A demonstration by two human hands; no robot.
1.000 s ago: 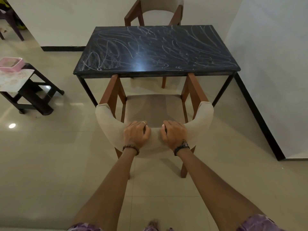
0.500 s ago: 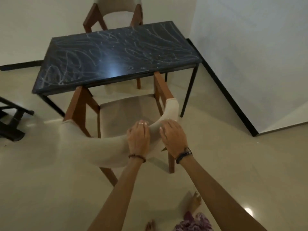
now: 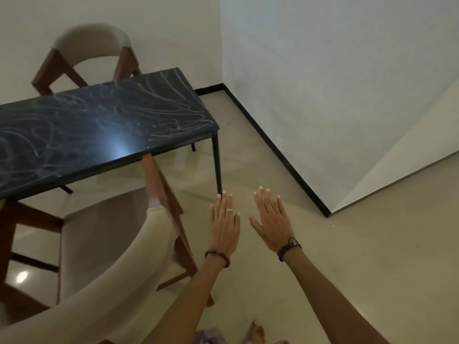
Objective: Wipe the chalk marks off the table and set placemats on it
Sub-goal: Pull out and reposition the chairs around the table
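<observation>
Counter (image 3: 104,130) at 10 o'clock was fully covered in chalk marks (image 3: 74,125), none wiped yet; no cloth or placemats in view, so both steps looked undone; near chair (image 3: 104,244) at 8 o'clock stood partly under the counter, far chair (image 3: 87,53) at 11 o'clock behind it; left hand (image 3: 224,225) hovered over the floor (image 3: 360,244) just right of the near chair, fingers straight, close together, holding nothing; right hand (image 3: 269,219) beside it, fingers spread, empty.
</observation>
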